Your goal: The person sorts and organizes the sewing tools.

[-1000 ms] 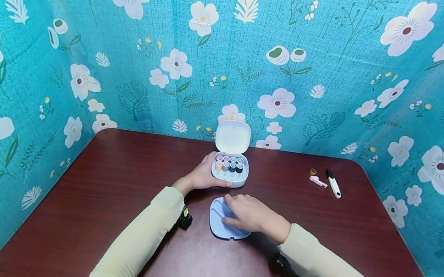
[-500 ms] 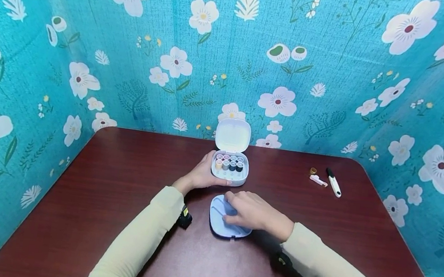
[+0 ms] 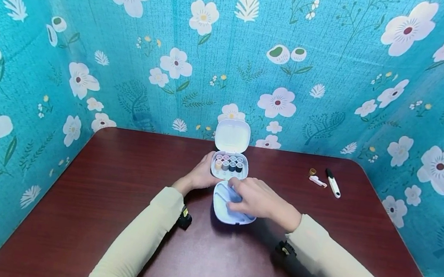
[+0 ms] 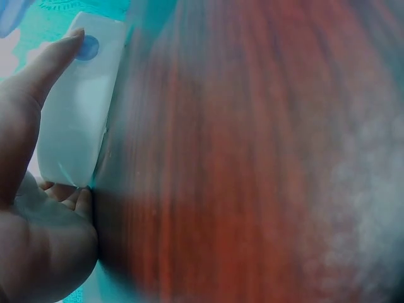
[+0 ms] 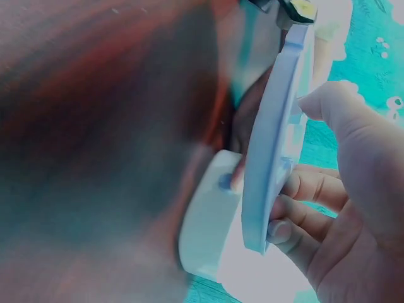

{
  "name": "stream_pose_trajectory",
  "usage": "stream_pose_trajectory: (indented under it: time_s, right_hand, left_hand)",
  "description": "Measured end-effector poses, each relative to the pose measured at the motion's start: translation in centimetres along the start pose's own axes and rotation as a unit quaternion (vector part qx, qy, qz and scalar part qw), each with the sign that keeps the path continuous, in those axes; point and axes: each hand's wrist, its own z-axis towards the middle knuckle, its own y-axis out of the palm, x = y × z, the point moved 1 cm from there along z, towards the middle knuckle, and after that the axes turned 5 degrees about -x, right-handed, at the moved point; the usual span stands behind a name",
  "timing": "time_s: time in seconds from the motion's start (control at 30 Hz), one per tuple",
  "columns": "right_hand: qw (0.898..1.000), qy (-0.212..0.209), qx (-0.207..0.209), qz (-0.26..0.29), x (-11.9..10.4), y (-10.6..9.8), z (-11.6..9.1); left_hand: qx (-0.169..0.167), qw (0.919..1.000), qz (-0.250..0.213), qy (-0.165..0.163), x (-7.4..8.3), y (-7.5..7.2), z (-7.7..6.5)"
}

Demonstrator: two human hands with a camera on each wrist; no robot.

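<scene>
A small white sewing box (image 3: 245,168) stands at the table's far middle, its lid (image 3: 232,136) raised. Two rows of thread spools (image 3: 225,165) sit inside it. My left hand (image 3: 201,173) grips the box's left side; in the left wrist view its thumb lies along the front wall (image 4: 79,113), by a round blue button (image 4: 87,48). My right hand (image 3: 260,199) pinches a light-blue divided tray (image 3: 223,210), held above the table just in front of the box. The right wrist view shows the tray's edge (image 5: 271,151) between thumb and fingers, overlapping the box front.
Small white-handled snips with a black end (image 3: 333,183) lie at the back right of the dark red wooden table (image 3: 140,161). Beside them are a pale pink-white small item (image 3: 318,181) and a gold-brown ring-like piece (image 3: 312,172). A flowered curtain (image 3: 156,33) hangs behind.
My right hand has raised the blue tray and moved it away from me, up close to the box front. The left hand stays on the box.
</scene>
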Motion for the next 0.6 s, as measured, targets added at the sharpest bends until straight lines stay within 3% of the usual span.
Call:
stream_pose_trajectory:
  time_s: [0.6]
  right_hand:
    - [0.998,0.024,0.043,-0.030,1.2,-2.9,2.4]
  left_hand:
    - [-0.007,0.9999,0.007,0.012,0.1,-0.3,-0.3]
